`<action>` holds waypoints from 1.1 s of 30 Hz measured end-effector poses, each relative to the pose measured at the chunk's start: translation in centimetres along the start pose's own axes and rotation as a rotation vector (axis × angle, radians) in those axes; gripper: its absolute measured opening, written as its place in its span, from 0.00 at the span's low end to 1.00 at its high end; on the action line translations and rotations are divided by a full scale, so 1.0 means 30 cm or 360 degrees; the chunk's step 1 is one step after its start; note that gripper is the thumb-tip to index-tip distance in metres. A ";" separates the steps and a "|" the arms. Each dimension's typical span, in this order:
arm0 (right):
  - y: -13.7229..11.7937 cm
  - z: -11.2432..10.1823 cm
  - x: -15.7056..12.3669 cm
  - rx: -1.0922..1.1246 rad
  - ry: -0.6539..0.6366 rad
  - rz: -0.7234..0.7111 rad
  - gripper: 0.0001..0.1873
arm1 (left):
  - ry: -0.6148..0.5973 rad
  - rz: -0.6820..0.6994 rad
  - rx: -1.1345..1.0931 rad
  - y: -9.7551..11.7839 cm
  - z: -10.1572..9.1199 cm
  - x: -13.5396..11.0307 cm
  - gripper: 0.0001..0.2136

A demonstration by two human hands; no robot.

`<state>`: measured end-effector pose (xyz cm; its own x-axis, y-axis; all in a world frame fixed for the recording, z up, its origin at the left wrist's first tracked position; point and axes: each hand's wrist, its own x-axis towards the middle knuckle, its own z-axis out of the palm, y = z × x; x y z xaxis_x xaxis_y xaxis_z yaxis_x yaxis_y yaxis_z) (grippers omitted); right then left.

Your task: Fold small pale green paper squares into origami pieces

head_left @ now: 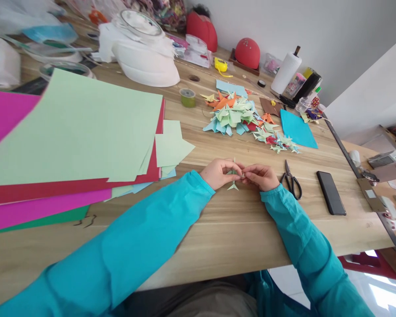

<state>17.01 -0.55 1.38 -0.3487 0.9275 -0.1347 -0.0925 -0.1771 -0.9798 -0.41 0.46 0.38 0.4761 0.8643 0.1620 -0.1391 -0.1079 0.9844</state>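
Observation:
A small light green folded paper piece (232, 187), pointed at its ends, is pinched between my two hands over the wooden table. My left hand (219, 172) grips it with thumb and fingers, covering its middle. The fingertips of my right hand (262, 177) are closed on its right side, meeting the left fingertips. Black-handled scissors (291, 179) lie just right of my right hand. Beyond both hands is a heap of folded paper pieces (232, 115) in green, blue, orange and red.
Large coloured paper sheets (86, 127) and small green squares (171, 147) lie on the left. A phone (330, 193) and a turquoise paper (298, 127) are on the right. A spool (188, 97), white visor-like object (145, 61), tape measure (221, 64) and red dome (247, 53) stand farther back.

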 end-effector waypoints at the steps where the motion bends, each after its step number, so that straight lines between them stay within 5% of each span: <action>1: 0.000 -0.002 0.000 0.0001 -0.0020 0.0000 0.12 | -0.0013 0.0010 0.0008 0.002 -0.001 0.000 0.05; 13: -0.005 -0.002 -0.001 -0.0158 -0.0062 -0.0058 0.14 | -0.0014 -0.0007 0.0031 0.001 -0.004 -0.001 0.06; 33: 0.013 0.019 0.004 -0.0144 0.0180 -0.0136 0.20 | 0.0015 -0.0172 -0.0167 -0.001 0.011 -0.001 0.12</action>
<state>16.39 -0.69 1.06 -0.2353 0.9700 -0.0609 -0.0313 -0.0702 -0.9970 -0.13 0.27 0.38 0.4853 0.8727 0.0541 -0.1775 0.0377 0.9834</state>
